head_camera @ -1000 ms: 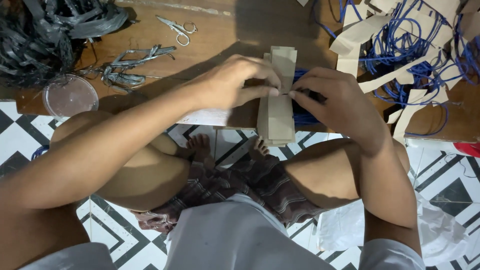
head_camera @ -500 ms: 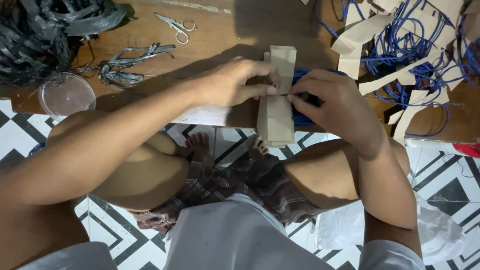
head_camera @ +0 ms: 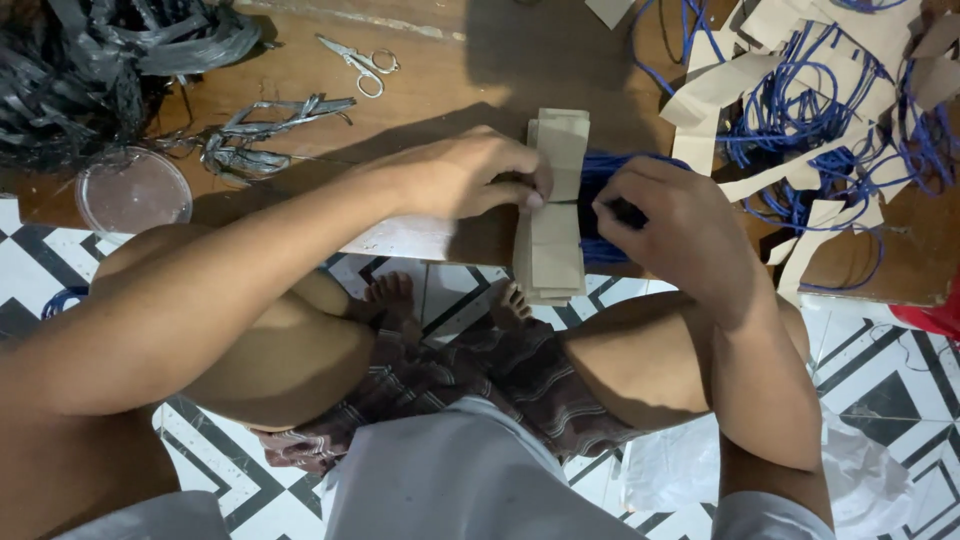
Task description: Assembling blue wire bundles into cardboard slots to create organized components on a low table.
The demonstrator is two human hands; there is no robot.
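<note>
Card stack (head_camera: 553, 215) lies at the near edge of the counter (head_camera: 440, 90), overhanging it, with blue cord (head_camera: 600, 170) bunched against its right side. Left hand (head_camera: 465, 175) presses on the stack, thumb and fingers pinching its middle; right hand (head_camera: 675, 225) is curled, fingertips pinching the cord beside the stack. Further out: scissors (head_camera: 358, 62), round clear lid (head_camera: 133, 190), black strips (head_camera: 90, 60) far left, card strips (head_camera: 800, 70) tangled with more cord at right.
</note>
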